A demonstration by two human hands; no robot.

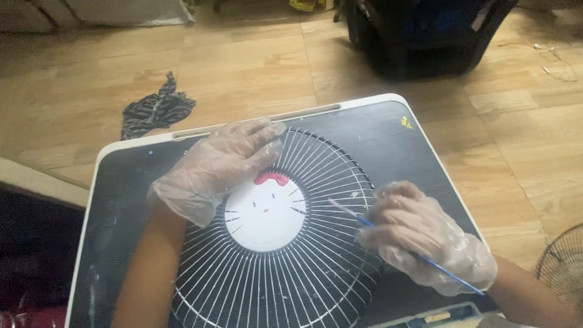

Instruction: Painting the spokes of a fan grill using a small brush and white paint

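Both of my hands wore thin, clear plastic gloves and worked over a round wire fan grille (273, 255) that lay flat on a dark table (388, 140) with a white rim. Left hand (215, 167): laid palm-down on the upper left part of the grille, fingers together and stretched towards the far edge, pressing on the wires without closing around anything. Right hand (419, 234): fingers pinched together on a slim blue-handled paintbrush (413, 252), held like a pen, with the handle running back past my wrist towards the lower right. Brush tip (334, 202): pale, and either resting on or just above the white wires right of centre; the view did not settle which. Grille centre: a white round disc (265, 212) painted with a cartoon cat face, whiskers and a red bow (271, 177), the bow lying just beside my left hand's fingers. Wires: white, spreading out from the disc to the rim. Surroundings: a wooden floor (243, 67); a crumpled striped cloth (155, 112) on the floor beyond the table's far left corner; a dark bin-like thing (425, 36) at the top; part of another fan guard (562, 267) at the right edge.
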